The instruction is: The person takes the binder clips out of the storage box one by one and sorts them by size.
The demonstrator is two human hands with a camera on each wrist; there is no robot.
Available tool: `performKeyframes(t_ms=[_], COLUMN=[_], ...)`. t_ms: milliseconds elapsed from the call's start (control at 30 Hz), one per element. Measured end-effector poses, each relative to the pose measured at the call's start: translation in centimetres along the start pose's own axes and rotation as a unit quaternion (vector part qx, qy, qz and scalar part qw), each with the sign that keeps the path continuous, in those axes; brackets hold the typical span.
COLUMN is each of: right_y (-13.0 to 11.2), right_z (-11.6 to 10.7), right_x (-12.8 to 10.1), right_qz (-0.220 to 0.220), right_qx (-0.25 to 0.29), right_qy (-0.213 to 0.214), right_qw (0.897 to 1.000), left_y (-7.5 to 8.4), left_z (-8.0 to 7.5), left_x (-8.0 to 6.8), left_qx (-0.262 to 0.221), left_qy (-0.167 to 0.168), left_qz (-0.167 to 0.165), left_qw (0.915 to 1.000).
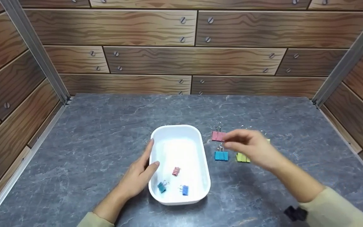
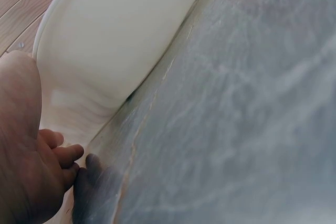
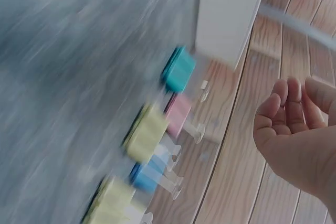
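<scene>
My left hand (image 1: 137, 178) holds the left side of a white plastic tub (image 1: 181, 201), its thumb over the rim. Inside the tub lie three small binder clips: a red one (image 1: 176, 171), a dark teal one (image 1: 162, 187) and a blue one (image 1: 185, 190). My right hand (image 1: 254, 148) hovers over larger binder clips right of the tub, fingers loosely bent and nothing visible between them. Near its fingertips are a pink clip (image 1: 218, 136) and a turquoise clip (image 1: 221, 156). A yellow-green clip (image 1: 242, 157) is partly hidden below the hand. The right wrist view also shows a blue clip (image 3: 149, 174).
Another yellow-green clip (image 3: 110, 203) lies at the end of the group. The grey marbled tabletop (image 1: 99, 142) is bounded by wood-patterned walls (image 1: 156, 60) behind and at both sides, with metal corner posts (image 1: 38, 53).
</scene>
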State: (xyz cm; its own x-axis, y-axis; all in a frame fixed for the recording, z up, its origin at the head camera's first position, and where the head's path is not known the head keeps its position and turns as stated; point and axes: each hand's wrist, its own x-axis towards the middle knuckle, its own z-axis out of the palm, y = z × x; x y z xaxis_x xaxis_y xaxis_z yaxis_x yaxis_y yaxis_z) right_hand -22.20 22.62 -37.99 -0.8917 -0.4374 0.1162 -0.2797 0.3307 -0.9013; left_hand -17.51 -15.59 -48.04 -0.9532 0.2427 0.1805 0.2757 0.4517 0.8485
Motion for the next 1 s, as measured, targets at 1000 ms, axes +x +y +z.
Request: performKeyframes(t_ms=[1000], right_y=[-1.1], right_z=[10.3], right_x=[4.5], right_qz=[-0.110], right_qx=[-0.148], right_qy=[-0.321], right_qw=[0.929], left_y=[-0.1], left_z=[0.0], left_x=[-0.1], left_qx=[0.009], left_qy=[0.008], left_qz=[0.003], left_qw=[0.9999])
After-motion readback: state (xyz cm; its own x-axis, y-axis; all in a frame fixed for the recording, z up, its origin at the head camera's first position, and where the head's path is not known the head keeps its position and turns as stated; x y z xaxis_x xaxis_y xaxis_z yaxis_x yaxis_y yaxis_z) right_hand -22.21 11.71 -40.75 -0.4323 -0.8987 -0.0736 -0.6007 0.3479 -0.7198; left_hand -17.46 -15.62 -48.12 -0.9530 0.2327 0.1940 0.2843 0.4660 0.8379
